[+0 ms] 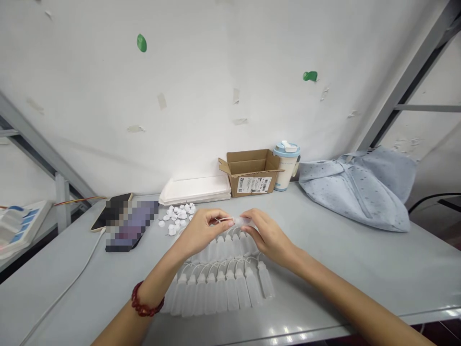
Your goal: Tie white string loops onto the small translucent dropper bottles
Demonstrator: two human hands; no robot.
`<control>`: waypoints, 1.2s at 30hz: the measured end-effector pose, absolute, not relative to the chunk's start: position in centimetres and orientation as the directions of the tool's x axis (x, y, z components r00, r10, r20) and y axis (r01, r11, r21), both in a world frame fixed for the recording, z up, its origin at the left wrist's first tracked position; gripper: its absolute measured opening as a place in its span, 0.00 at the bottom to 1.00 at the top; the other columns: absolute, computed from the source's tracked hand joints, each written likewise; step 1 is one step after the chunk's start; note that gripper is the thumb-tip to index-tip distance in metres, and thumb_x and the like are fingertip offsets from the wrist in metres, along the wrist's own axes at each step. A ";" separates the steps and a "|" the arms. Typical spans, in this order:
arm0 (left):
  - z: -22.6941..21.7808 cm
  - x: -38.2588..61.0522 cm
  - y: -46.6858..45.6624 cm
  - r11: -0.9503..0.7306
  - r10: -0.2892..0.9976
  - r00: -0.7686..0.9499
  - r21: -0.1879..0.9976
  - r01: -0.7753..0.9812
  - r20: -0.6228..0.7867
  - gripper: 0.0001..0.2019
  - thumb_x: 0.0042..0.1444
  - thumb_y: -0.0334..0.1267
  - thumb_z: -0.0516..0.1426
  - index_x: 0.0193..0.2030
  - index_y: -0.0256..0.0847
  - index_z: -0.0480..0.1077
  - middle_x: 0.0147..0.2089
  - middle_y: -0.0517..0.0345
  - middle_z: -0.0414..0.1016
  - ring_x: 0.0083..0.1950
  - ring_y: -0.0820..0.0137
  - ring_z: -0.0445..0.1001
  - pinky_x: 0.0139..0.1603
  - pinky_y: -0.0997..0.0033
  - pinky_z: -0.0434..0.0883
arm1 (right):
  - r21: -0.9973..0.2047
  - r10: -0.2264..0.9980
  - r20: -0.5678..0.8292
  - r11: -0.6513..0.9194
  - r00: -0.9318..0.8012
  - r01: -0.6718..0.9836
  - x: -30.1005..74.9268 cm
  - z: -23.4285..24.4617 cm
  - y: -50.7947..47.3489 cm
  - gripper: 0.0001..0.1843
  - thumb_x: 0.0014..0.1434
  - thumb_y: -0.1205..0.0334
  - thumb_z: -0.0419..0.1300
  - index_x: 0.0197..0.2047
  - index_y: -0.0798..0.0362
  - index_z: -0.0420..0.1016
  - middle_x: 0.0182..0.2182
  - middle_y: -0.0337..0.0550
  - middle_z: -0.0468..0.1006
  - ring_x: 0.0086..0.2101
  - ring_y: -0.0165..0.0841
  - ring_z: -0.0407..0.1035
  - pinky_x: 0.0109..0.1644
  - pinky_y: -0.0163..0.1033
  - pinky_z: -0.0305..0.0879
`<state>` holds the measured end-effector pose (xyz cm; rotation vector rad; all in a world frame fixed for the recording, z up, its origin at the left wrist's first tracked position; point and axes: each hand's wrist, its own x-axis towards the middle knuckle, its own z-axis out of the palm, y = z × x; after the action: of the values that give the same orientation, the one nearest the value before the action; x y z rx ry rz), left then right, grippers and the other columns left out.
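Note:
My left hand (203,230), with a red bead bracelet (142,300) on its wrist, pinches a thin white tube (223,220) between thumb and fingertips. Facing it, my right hand (270,235) is closed on a small translucent bottle (239,221), mostly hidden by the fingers. The two sets of fingertips nearly meet. Under my hands lies a row of translucent plastic bottles (220,249) with thin curved tubes at their tops. A second row of such bottles (221,290) lies closer to me; its rightmost bottle (265,280) is tilted.
Small white caps (178,216) lie scattered left of my hands. Behind stand a stack of white trays (196,190), an open cardboard box (252,185) and a lidded cup (285,168). A blue cloth bag (355,190) sits right. Two phones (133,226) and a cable (72,283) are left.

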<state>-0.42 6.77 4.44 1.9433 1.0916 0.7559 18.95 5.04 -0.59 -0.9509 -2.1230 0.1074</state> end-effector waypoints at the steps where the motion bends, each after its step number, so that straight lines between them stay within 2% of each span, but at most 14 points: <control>1: 4.4 -0.4 6.8 -0.319 0.886 0.450 0.851 0.418 0.111 0.10 0.53 0.43 0.57 0.30 0.39 0.74 0.30 0.59 0.75 0.32 0.72 0.69 0.31 0.75 0.65 | -0.353 0.657 0.632 0.717 -0.411 0.601 19.0 -0.6 5.0 0.08 0.64 0.64 0.48 0.46 0.55 0.61 0.37 0.51 0.72 0.37 0.38 0.67 0.38 0.45 0.67; 6: 4.3 -0.4 6.8 -0.241 0.896 0.439 0.900 0.363 0.062 0.09 0.50 0.42 0.59 0.31 0.38 0.72 0.31 0.58 0.75 0.33 0.71 0.72 0.32 0.75 0.67 | -0.333 0.653 0.626 0.718 -0.426 0.611 19.0 -0.5 5.0 0.08 0.64 0.64 0.48 0.46 0.55 0.61 0.36 0.50 0.72 0.36 0.38 0.67 0.37 0.44 0.67; 11: 4.2 -0.1 6.4 -0.235 0.897 0.436 0.909 0.344 0.067 0.09 0.50 0.43 0.59 0.34 0.40 0.71 0.33 0.57 0.77 0.36 0.68 0.75 0.35 0.71 0.70 | -0.321 0.612 0.655 0.756 -0.443 0.570 18.8 -0.6 4.9 0.08 0.64 0.65 0.47 0.47 0.53 0.61 0.37 0.50 0.71 0.37 0.37 0.67 0.36 0.42 0.68; 17: 4.6 0.1 6.1 -0.372 0.875 0.457 0.826 0.424 0.160 0.08 0.53 0.41 0.56 0.32 0.41 0.75 0.34 0.57 0.78 0.36 0.67 0.73 0.37 0.70 0.69 | -0.315 0.581 0.702 0.773 -0.412 0.551 18.5 -1.0 4.6 0.10 0.64 0.66 0.46 0.48 0.53 0.61 0.35 0.48 0.72 0.34 0.35 0.68 0.35 0.39 0.68; 21: 4.5 0.3 5.9 -0.428 0.866 0.453 0.782 0.452 0.212 0.08 0.54 0.40 0.55 0.31 0.42 0.76 0.33 0.59 0.78 0.34 0.68 0.72 0.35 0.72 0.66 | -0.293 0.557 0.723 0.783 -0.408 0.549 18.5 -1.2 4.6 0.16 0.64 0.68 0.47 0.55 0.52 0.57 0.35 0.48 0.72 0.34 0.35 0.69 0.34 0.38 0.69; 25: 4.2 0.6 5.8 -0.422 0.872 0.448 0.765 0.486 0.197 0.09 0.55 0.39 0.54 0.32 0.43 0.76 0.33 0.60 0.78 0.34 0.68 0.72 0.34 0.72 0.65 | -0.295 0.538 0.703 0.815 -0.464 0.498 18.4 -1.4 4.7 0.22 0.63 0.72 0.46 0.59 0.49 0.55 0.39 0.49 0.71 0.38 0.34 0.69 0.38 0.38 0.70; 29: 4.6 -0.6 6.8 -0.459 0.828 0.537 0.742 0.488 0.160 0.12 0.56 0.42 0.52 0.33 0.43 0.76 0.36 0.60 0.78 0.37 0.68 0.73 0.36 0.72 0.67 | -0.320 0.556 0.691 0.808 -0.462 0.495 18.6 -1.3 4.9 0.20 0.63 0.71 0.47 0.57 0.50 0.59 0.39 0.49 0.71 0.37 0.33 0.69 0.38 0.38 0.71; 31: 4.7 -2.3 8.0 -0.462 0.848 0.505 0.691 0.556 0.161 0.13 0.56 0.44 0.52 0.34 0.44 0.76 0.38 0.60 0.79 0.39 0.67 0.74 0.38 0.72 0.67 | -0.335 0.571 0.705 0.791 -0.421 0.513 18.8 -1.1 5.1 0.18 0.64 0.69 0.46 0.56 0.51 0.61 0.39 0.49 0.71 0.36 0.33 0.69 0.37 0.38 0.71; 32: 4.6 -3.4 8.8 -0.443 0.881 0.435 0.648 0.619 0.187 0.13 0.56 0.43 0.52 0.35 0.43 0.76 0.39 0.59 0.79 0.40 0.66 0.74 0.38 0.71 0.68 | -0.340 0.575 0.715 0.782 -0.396 0.522 18.9 -1.0 5.2 0.17 0.64 0.69 0.46 0.55 0.51 0.62 0.39 0.49 0.71 0.36 0.33 0.69 0.37 0.38 0.70; 33: 4.3 -4.6 9.6 -0.420 0.905 0.370 0.580 0.698 0.211 0.12 0.55 0.43 0.52 0.35 0.42 0.76 0.39 0.57 0.79 0.40 0.65 0.74 0.39 0.71 0.68 | -0.345 0.579 0.726 0.774 -0.372 0.531 19.0 -0.9 5.3 0.17 0.64 0.68 0.46 0.55 0.51 0.62 0.39 0.49 0.71 0.36 0.33 0.70 0.37 0.38 0.70; 35: 3.4 -6.8 11.2 -0.365 0.917 0.267 0.358 0.859 0.295 0.12 0.54 0.39 0.51 0.33 0.41 0.75 0.38 0.55 0.79 0.40 0.63 0.74 0.40 0.68 0.68 | -0.350 0.582 0.741 0.760 -0.334 0.547 19.2 -0.8 5.5 0.16 0.64 0.68 0.46 0.53 0.51 0.64 0.39 0.48 0.72 0.36 0.33 0.70 0.37 0.37 0.70; 36: 2.9 -7.7 11.9 -0.333 0.920 0.234 0.315 0.888 0.315 0.12 0.53 0.37 0.51 0.33 0.39 0.75 0.37 0.52 0.79 0.41 0.61 0.74 0.42 0.65 0.67 | -0.352 0.585 0.744 0.754 -0.323 0.555 19.3 -0.7 5.6 0.15 0.64 0.68 0.46 0.52 0.51 0.65 0.38 0.48 0.72 0.35 0.33 0.70 0.37 0.37 0.70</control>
<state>-7.66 11.90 2.86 2.4115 1.7712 0.6951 19.32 5.62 -0.72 -0.8611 -1.9973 0.0395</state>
